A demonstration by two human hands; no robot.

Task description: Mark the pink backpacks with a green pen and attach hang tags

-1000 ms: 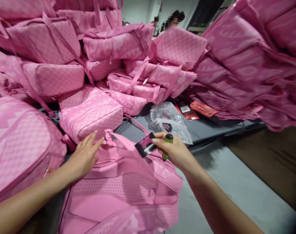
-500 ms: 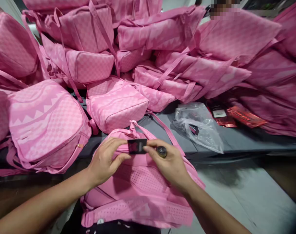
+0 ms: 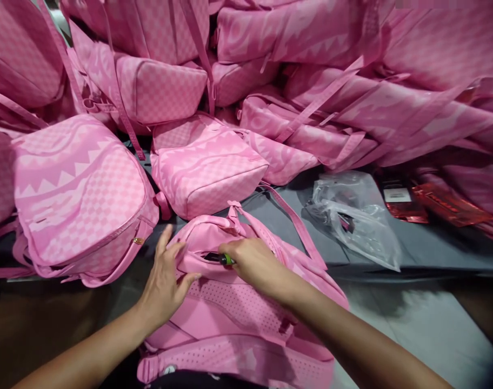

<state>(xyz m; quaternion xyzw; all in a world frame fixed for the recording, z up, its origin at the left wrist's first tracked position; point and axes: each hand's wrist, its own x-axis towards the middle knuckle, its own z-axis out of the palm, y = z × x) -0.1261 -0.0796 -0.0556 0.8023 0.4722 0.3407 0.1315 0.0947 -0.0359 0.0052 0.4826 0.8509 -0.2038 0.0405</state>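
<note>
A pink backpack (image 3: 230,308) rests in front of me, its perforated back panel and straps facing up. A slit-like pocket opening (image 3: 193,255) gapes near its top. At the left end of this opening is my left hand (image 3: 162,278), fingers spread, thumb close to the pocket's lower edge. My right hand (image 3: 252,265) grips a green-and-black tool (image 3: 227,260), whose dark front end points left into the opening. Something dark shows inside the slit, but I cannot tell whether it is the tool's tip or a black tag.
Pink patterned backpacks (image 3: 80,189) lie piled across the dark-covered table (image 3: 291,197). Another backpack (image 3: 214,167) sits just beyond my work. To the right are a clear plastic bag (image 3: 355,216) and red shiny packets (image 3: 449,205). The table's front edge runs behind my backpack.
The small black tag held between both hands is no longer visible in them. My right hand moved left to the pocket opening with the tool; my left hand opened. The view shifted downward.
</note>
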